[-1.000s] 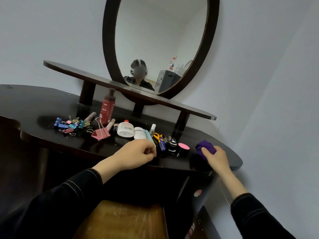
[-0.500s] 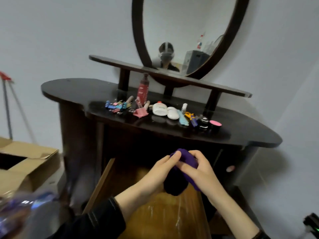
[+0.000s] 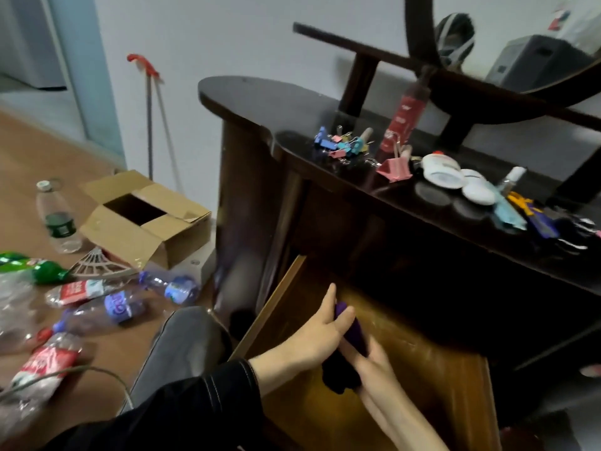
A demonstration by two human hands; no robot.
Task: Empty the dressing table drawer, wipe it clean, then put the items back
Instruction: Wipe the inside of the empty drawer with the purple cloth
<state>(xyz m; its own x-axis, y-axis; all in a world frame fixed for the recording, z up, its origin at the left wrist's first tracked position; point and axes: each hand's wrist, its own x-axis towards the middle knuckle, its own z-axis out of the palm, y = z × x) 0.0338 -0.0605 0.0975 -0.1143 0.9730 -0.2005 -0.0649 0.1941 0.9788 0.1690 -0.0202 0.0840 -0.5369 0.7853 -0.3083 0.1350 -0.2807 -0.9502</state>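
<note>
The dressing table drawer [image 3: 432, 379] stands pulled out below the dark tabletop [image 3: 260, 99], showing a bare wooden bottom. Over it both hands hold a purple cloth [image 3: 355, 333]. My left hand [image 3: 312, 336] lies on the cloth from the left with the index finger straight, and my right hand [image 3: 374, 362] grips it from underneath. The drawer's items lie in a row on the tabletop: coloured binder clips [image 3: 341, 146], a red bottle [image 3: 405, 120], a big pink clip [image 3: 395, 169], a white jar [image 3: 442, 170], a small spray bottle [image 3: 512, 179] and scissors [image 3: 528, 208].
An open cardboard box [image 3: 143, 219] sits on the floor left of the table. Several plastic bottles [image 3: 120, 307] lie scattered beside it. A red-topped pole [image 3: 149, 118] leans on the wall. My knee [image 3: 182, 346] is close to the drawer's left side. An oval mirror [image 3: 419, 37] stands above.
My view has swung left and down. Both hands have lowered the purple cloth from in front of the table into the open drawer.
</note>
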